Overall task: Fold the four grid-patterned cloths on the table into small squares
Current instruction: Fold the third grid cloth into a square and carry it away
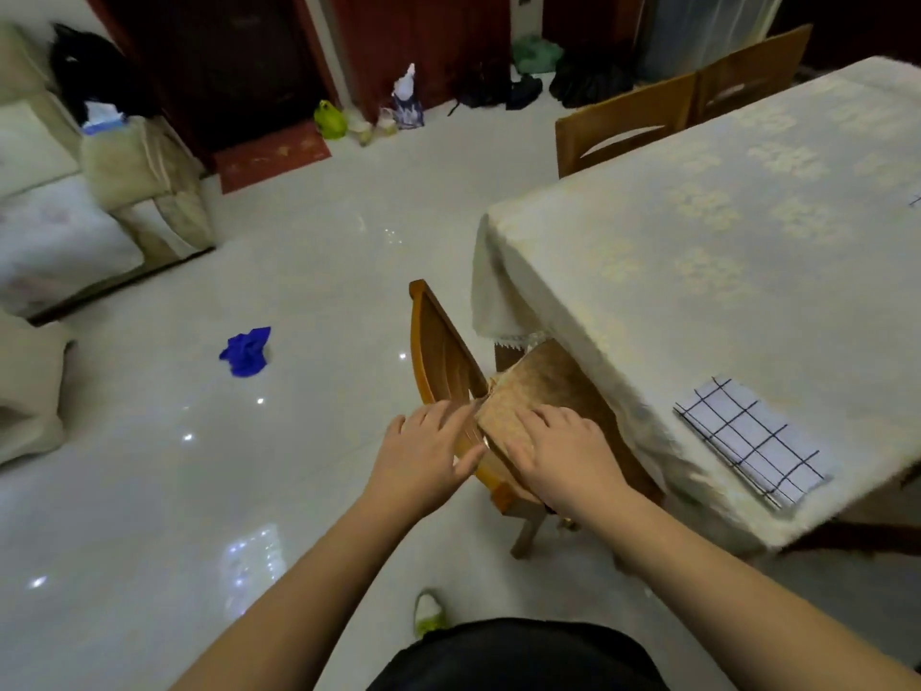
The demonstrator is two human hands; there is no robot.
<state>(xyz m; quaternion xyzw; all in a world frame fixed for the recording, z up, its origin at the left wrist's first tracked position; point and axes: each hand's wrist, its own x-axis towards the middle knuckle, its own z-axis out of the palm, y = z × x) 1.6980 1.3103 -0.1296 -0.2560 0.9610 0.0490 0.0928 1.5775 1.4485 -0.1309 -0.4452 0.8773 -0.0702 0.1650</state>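
Note:
A folded white cloth with a dark grid (752,438) lies on the table (722,251) near its front edge, to the right of both hands. A sliver of another grid cloth (915,200) shows at the frame's right edge. Both hands are off the table, on a wooden chair (438,341) tucked under the table's corner. My left hand (423,453) rests against the chair's backrest with fingers extended and the thumb touching the rail. My right hand (563,451) lies flat on the chair's tan seat cushion (543,376). Neither hand holds a cloth.
The table carries a cream patterned tablecloth that hangs over its edges. Two more wooden chairs (623,127) stand at its far side. A blue rag (246,351) lies on the glossy tiled floor, a sofa (60,231) stands at left, and bags sit by the far doors.

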